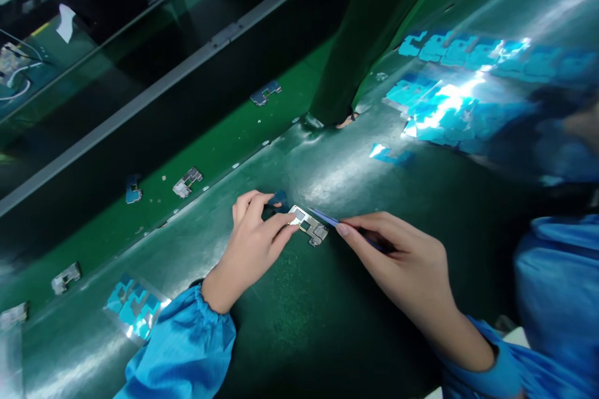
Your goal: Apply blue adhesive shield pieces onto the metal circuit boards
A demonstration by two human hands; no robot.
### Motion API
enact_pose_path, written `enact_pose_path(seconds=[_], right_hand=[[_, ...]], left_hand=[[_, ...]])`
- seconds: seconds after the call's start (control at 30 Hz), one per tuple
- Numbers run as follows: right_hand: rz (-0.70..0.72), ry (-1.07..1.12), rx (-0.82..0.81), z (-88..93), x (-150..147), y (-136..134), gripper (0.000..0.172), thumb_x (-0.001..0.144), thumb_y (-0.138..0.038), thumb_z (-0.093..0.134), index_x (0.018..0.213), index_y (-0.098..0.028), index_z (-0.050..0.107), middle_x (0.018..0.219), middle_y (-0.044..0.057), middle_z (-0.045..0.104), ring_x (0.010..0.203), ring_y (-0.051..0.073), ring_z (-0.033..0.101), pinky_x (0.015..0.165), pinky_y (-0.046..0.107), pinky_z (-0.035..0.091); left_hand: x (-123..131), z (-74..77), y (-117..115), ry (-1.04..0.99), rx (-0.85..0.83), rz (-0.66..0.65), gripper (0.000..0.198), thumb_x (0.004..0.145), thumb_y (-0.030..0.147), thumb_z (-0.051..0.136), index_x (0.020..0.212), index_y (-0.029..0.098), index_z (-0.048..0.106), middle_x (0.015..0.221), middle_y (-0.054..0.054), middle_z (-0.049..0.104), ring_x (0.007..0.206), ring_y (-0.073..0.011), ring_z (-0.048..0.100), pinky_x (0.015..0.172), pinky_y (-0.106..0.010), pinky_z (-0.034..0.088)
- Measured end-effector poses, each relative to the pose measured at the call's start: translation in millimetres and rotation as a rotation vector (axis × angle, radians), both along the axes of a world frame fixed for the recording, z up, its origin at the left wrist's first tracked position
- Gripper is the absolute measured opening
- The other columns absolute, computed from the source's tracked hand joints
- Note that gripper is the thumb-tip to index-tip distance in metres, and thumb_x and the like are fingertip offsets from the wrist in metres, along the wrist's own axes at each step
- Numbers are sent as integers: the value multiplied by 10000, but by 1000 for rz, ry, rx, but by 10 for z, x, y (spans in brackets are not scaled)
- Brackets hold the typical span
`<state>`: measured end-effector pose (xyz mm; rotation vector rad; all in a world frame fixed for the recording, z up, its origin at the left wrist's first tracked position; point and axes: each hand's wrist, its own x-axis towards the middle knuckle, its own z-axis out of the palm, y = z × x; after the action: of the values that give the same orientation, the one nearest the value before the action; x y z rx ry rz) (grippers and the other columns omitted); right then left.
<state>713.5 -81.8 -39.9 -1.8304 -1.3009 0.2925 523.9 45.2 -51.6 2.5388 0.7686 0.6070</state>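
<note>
A small silvery circuit board (316, 230) is pinched at its left end between the thumb and a finger of my left hand (255, 237). A dark blue film piece (279, 200) is also at the fingers of this hand, just above the board. My right hand (400, 255) is closed around blue tweezers (326, 217). Their tips lie close to the board's upper edge; whether they touch it I cannot tell.
Circuit boards (188, 182) lie spaced along the green strip (224, 137) beyond the table edge. Blue film sheets (440, 106) lie at the upper right, another sheet (135, 305) at the lower left. A person's blue sleeve (561, 280) is at the right.
</note>
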Motion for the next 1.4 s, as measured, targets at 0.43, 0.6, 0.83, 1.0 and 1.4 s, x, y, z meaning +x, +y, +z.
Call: enact_pose_path(seconds=[0.43,0.6,0.83,1.0,1.4], right_hand=[[-57,-606,-2,-106,-243,-2,290,941,-372,665,1141,-170,725,1265,174,682,1124,369,572,917,518,424],[27,-594,-59,-101,-794,-157,220,964,-312,627,1077,-187,769,1417,187,604,1200,397,537,951,567,387],[54,-277,-12,-50,-1057,-335,251,964,-347,601,1083,-179,744,1255,179,689,1138,392,593,882,557,476],[127,534,-104,159,-1223,-501,348,854,-442,718,1130,-230,699,899,59,755,799,236,716,744,387,594],[-274,850,-101,75,-873,-597,383,606,-444,901,854,-190,759,716,43,740,644,185,685,595,272,586]], left_hand=[[8,69,58,-461,-620,323,154,915,197,629,1066,206,601,1021,-51,681,961,-182,642,912,-352,482],[-236,332,-132,-660,-948,369,568,822,237,753,1307,217,459,819,24,673,812,-151,667,804,-285,488],[-790,563,-695,-731,-1080,618,406,793,295,778,1141,165,615,731,23,690,694,-113,621,718,-238,461],[-746,577,-999,-727,-1195,598,261,846,384,744,931,165,630,784,-37,750,773,-149,675,780,-263,482],[-766,542,-207,132,-422,53,532,844,285,743,1357,253,602,1410,-133,612,1347,-338,535,1140,-549,392]])
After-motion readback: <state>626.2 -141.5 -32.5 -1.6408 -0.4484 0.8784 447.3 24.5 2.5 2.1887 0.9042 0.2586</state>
